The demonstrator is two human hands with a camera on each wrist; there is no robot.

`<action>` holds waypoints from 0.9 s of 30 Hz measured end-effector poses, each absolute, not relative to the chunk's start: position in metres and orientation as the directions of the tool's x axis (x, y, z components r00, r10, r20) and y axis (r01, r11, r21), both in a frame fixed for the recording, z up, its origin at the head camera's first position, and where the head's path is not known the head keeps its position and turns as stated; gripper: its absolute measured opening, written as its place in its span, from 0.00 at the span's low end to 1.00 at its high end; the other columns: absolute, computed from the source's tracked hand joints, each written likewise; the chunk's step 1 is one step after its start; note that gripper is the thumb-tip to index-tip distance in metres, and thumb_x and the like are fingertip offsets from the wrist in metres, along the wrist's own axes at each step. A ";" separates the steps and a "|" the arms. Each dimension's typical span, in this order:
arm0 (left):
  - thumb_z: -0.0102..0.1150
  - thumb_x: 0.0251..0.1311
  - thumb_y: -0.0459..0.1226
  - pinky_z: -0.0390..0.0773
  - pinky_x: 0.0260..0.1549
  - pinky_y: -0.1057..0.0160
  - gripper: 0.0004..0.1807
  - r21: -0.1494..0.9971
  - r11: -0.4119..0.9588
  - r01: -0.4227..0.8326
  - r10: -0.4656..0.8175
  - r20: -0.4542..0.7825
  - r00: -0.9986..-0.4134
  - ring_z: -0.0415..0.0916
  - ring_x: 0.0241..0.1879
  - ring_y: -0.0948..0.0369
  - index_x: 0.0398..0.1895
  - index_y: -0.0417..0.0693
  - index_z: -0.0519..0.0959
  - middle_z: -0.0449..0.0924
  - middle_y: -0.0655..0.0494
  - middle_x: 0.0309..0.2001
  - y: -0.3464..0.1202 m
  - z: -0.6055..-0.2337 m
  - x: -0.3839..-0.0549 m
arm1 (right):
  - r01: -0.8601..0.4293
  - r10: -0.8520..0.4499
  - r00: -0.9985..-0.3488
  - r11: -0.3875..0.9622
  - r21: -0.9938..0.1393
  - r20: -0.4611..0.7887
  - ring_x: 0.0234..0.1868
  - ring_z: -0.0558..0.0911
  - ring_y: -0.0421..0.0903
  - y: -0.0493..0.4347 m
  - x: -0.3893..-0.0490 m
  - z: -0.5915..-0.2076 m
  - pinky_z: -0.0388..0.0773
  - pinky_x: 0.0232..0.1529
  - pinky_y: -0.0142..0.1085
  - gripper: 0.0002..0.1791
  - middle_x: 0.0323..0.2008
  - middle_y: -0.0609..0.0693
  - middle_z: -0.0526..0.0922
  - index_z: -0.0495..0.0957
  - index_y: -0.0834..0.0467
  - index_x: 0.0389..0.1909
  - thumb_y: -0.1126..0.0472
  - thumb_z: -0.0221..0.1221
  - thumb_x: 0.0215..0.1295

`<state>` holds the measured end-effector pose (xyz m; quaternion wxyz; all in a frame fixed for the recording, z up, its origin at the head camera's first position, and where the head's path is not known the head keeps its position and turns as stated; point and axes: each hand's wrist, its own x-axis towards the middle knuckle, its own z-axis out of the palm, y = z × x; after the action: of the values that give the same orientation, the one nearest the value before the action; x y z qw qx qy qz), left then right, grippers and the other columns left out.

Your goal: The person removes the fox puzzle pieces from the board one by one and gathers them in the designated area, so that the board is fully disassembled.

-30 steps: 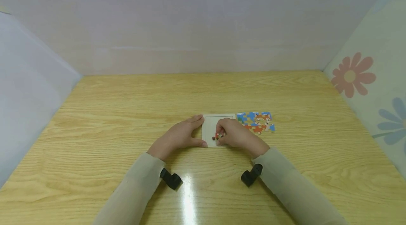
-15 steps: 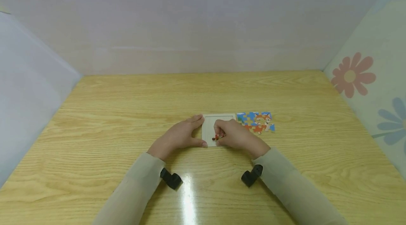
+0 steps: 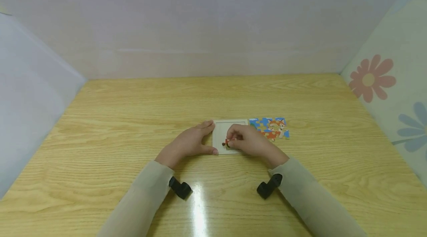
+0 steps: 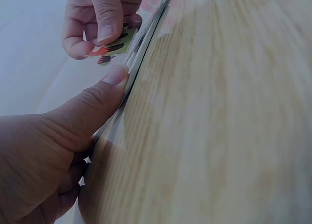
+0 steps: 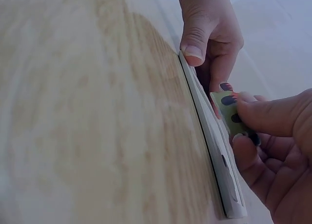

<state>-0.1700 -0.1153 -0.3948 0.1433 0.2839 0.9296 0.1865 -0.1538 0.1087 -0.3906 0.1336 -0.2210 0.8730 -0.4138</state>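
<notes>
A pale square puzzle frame point(image 3: 219, 133) lies on the wooden table, its inside bare where I can see it. My left hand point(image 3: 191, 142) holds its left side, thumb at the near corner and fingers at the far corner. Between thumb and fingertips, my right hand point(image 3: 251, 141) pinches a jigsaw piece point(image 3: 228, 143) over the near part of the frame. The wrist views show this piece point(image 5: 225, 103) as green with dark oval spots and some red, tilted. Part of it is hidden by the fingers.
Several jigsaw pieces point(image 3: 280, 129) with a fox picture on blue lie just right of the frame, partly behind the right hand. The wooden table point(image 3: 133, 111) stretches around, bounded by a pale back wall point(image 3: 213, 25) and side walls.
My right hand has lifted the jigsaw piece slightly and tilted it, and its wrist has shifted a little to the right. The left hand and the frame stay where they were.
</notes>
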 end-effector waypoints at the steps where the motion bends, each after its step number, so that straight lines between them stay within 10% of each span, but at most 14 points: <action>1: 0.63 0.47 0.60 0.58 0.65 0.52 0.52 0.428 0.769 0.475 0.582 -0.160 -0.798 0.51 0.69 0.51 0.70 0.43 0.55 0.49 0.51 0.72 -0.115 -0.395 -0.170 | -0.267 -0.488 -0.872 0.554 -0.789 -0.047 0.26 0.71 0.41 0.109 -0.154 -0.391 0.69 0.29 0.33 0.03 0.25 0.45 0.75 0.76 0.55 0.32 0.65 0.60 0.60; 27: 0.62 0.47 0.60 0.54 0.66 0.52 0.53 0.410 0.774 0.483 0.586 -0.173 -0.792 0.49 0.70 0.51 0.71 0.44 0.53 0.48 0.52 0.72 -0.116 -0.396 -0.170 | -0.101 -0.386 -0.917 0.465 -0.880 -0.099 0.28 0.74 0.44 0.150 -0.137 -0.388 0.73 0.28 0.32 0.03 0.27 0.49 0.77 0.78 0.60 0.34 0.65 0.60 0.60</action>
<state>-0.1698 -0.1161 -0.3962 0.1472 0.2873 0.9301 0.1751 -0.1366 0.1497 -0.3878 0.1434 -0.1442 0.8437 -0.4968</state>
